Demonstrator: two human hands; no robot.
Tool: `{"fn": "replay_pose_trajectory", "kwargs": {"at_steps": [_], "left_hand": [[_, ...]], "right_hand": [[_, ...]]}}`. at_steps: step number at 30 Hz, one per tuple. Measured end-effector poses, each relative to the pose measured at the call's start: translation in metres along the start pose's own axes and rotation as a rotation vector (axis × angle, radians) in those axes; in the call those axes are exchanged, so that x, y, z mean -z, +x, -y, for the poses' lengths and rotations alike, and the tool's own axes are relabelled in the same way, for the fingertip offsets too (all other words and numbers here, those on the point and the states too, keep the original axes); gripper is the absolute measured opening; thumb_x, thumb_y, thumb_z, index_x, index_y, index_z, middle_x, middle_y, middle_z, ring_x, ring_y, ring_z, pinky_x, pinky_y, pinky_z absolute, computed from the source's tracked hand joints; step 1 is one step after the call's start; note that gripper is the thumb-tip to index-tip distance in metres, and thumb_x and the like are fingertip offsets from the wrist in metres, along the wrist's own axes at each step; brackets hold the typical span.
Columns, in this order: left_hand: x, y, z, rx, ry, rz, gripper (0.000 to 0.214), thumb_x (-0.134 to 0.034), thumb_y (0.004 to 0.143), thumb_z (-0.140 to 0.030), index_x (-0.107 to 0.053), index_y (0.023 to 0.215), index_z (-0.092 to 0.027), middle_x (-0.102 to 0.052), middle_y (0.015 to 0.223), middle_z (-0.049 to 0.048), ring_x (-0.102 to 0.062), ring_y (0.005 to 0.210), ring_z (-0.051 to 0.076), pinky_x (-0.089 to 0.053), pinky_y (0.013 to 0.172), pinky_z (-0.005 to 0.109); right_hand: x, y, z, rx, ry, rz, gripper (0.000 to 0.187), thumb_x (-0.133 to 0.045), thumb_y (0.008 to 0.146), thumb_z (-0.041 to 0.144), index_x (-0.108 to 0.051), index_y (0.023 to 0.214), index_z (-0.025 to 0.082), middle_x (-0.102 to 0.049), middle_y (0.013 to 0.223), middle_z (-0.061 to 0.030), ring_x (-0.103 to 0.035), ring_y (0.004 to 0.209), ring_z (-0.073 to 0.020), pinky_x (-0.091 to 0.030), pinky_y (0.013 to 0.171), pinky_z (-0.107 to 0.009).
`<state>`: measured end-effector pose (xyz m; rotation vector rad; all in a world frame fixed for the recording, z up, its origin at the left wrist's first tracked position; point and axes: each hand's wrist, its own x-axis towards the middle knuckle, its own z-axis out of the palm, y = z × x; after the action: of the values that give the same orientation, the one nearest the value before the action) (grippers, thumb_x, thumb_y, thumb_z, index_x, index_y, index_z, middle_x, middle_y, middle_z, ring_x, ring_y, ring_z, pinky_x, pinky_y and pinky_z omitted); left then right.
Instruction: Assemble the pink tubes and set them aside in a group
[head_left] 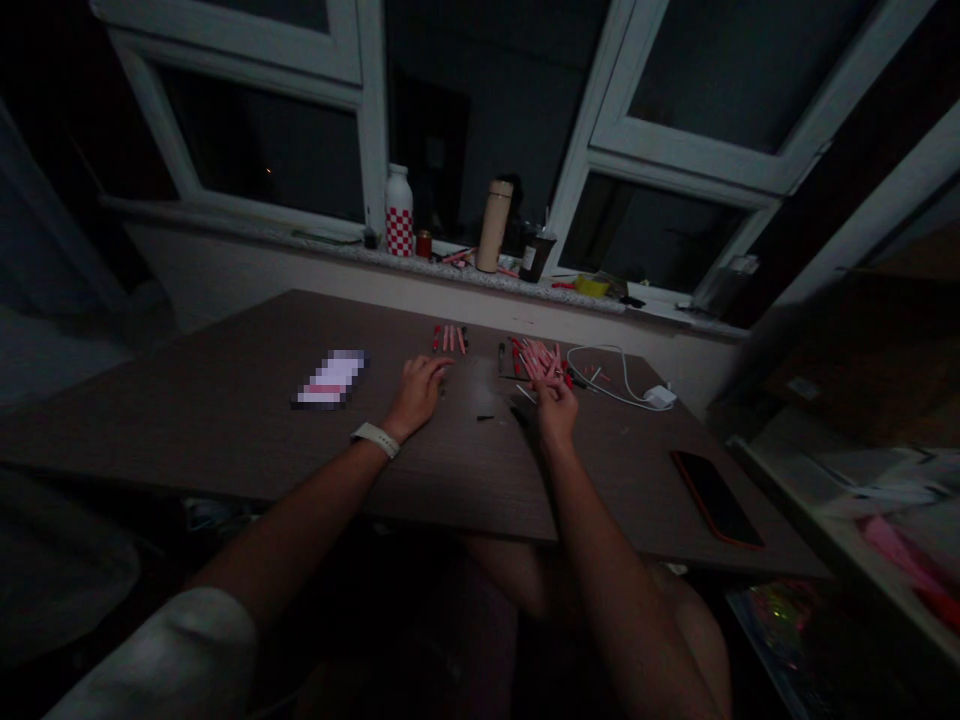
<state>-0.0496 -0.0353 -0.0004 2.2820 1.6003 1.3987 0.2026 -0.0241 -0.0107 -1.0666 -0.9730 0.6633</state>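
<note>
Pink and red under the right hand (556, 402): fingertips drawn narrow at the near side of a heap of pens (536, 355), or pen parts. Too dim to tell whether one is pinched. Heap lies right of centre, toward the tabletop's (465, 480) far edge, apparently within easy reach of that hand.

Left hand (417, 393): thumb and forefinger close together, pointing inward; cannot tell if anything is between them. Just beyond, near the far edge, a short row (450, 340) of pink, red and dark pens, side by side, ends toward that edge. Spacing suggests laying out by hand rather than dropping.

Between the hands, a small black piece (485, 417), loose, midway between near and far edges. White stick (526, 395) just beside the right fingers.

Outward: cable (622, 352) looped toward the far right corner, charger (660, 396) at its end. Dark phone (716, 497) along the right edge; lit phone (331, 378) left of the left hand. Both probably set aside to leave the middle for handwork. Bottle (399, 212) and flask (495, 226) stand on the sill (337, 240), past the far edge.
</note>
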Motion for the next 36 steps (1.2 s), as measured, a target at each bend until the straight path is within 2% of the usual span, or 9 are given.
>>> {"fn": "replay_pose_trajectory", "kwargs": {"at_steps": [4,8,13,19,21,25,29,33,36], "left_hand": [[-0.003,0.0,-0.003,0.044,-0.146,-0.031,0.028,-0.045,0.1,-0.033,-0.06,0.12,-0.02,-0.067,0.111,0.0082,-0.06,0.104,0.023,-0.046,0.096,0.037],[-0.008,0.001,-0.002,0.09,-0.296,-0.101,0.024,-0.05,0.098,-0.036,-0.055,0.115,-0.019,-0.068,0.108,0.0083,-0.064,0.1,0.021,-0.051,0.085,0.033],[-0.006,0.0,-0.006,0.103,-0.266,-0.101,0.024,-0.053,0.096,-0.036,-0.058,0.112,-0.019,-0.069,0.108,0.0082,-0.065,0.097,0.02,-0.051,0.086,0.034],[-0.002,-0.005,-0.013,-0.028,-0.083,0.058,0.029,-0.051,0.097,-0.036,-0.063,0.12,-0.022,-0.069,0.107,0.0068,-0.058,0.109,0.025,-0.046,0.098,0.039],[-0.004,-0.006,-0.011,-0.039,-0.029,0.093,0.03,-0.053,0.096,-0.035,-0.063,0.12,-0.022,-0.07,0.101,0.0066,-0.056,0.108,0.027,-0.045,0.097,0.039],[-0.01,-0.007,-0.006,-0.061,0.092,0.182,0.022,-0.056,0.093,-0.034,-0.066,0.109,-0.022,-0.07,0.088,0.006,-0.056,0.099,0.028,-0.045,0.089,0.04],[-0.013,-0.008,-0.005,-0.099,0.163,0.266,0.02,-0.058,0.093,-0.035,-0.068,0.106,-0.023,-0.071,0.089,0.0065,-0.055,0.099,0.029,-0.044,0.089,0.042],[-0.013,-0.007,-0.006,-0.148,0.056,0.177,0.028,-0.055,0.097,-0.038,-0.068,0.115,-0.02,-0.072,0.1,0.0083,-0.056,0.101,0.028,-0.046,0.092,0.043],[-0.01,-0.007,-0.009,-0.203,-0.054,0.108,0.027,-0.05,0.1,-0.037,-0.068,0.11,-0.019,-0.071,0.106,0.0088,-0.057,0.103,0.025,-0.047,0.094,0.041]], "right_hand": [[-0.003,-0.003,0.002,0.022,-0.004,0.07,0.038,-0.072,0.072,0.055,-0.062,0.077,0.018,-0.073,0.073,-0.0057,-0.068,0.067,-0.0186,-0.05,0.061,-0.027],[-0.003,-0.003,0.003,0.038,-0.017,0.069,0.039,-0.072,0.071,0.056,-0.062,0.077,0.018,-0.074,0.075,-0.0065,-0.068,0.069,-0.0189,-0.049,0.06,-0.027],[-0.002,-0.002,0.002,0.02,-0.023,0.016,0.037,-0.068,0.072,0.054,-0.06,0.073,0.019,-0.072,0.074,-0.006,-0.066,0.069,-0.0178,-0.048,0.062,-0.026],[0.002,0.001,-0.002,0.042,-0.103,-0.019,0.041,-0.061,0.074,0.06,-0.059,0.075,0.019,-0.068,0.07,-0.0039,-0.062,0.066,-0.0168,-0.045,0.06,-0.026],[0.003,0.003,-0.005,0.044,-0.098,-0.023,0.041,-0.061,0.074,0.06,-0.059,0.077,0.019,-0.068,0.072,-0.0039,-0.062,0.066,-0.0169,-0.046,0.061,-0.026],[0.004,0.005,-0.009,0.04,-0.103,-0.022,0.039,-0.062,0.074,0.058,-0.06,0.077,0.019,-0.068,0.071,-0.0031,-0.063,0.066,-0.0174,-0.046,0.062,-0.027],[0.003,0.005,-0.008,0.038,-0.054,-0.036,0.038,-0.066,0.073,0.056,-0.061,0.074,0.018,-0.067,0.067,-0.0023,-0.061,0.064,-0.0172,-0.045,0.061,-0.027],[0.002,0.004,-0.005,0.039,-0.007,-0.052,0.037,-0.07,0.069,0.053,-0.062,0.074,0.017,-0.066,0.066,-0.0029,-0.061,0.064,-0.0172,-0.045,0.062,-0.028],[0.001,0.002,-0.003,0.04,-0.002,-0.049,0.037,-0.071,0.07,0.053,-0.062,0.073,0.016,-0.066,0.065,-0.0037,-0.06,0.062,-0.017,-0.044,0.06,-0.028]]}}
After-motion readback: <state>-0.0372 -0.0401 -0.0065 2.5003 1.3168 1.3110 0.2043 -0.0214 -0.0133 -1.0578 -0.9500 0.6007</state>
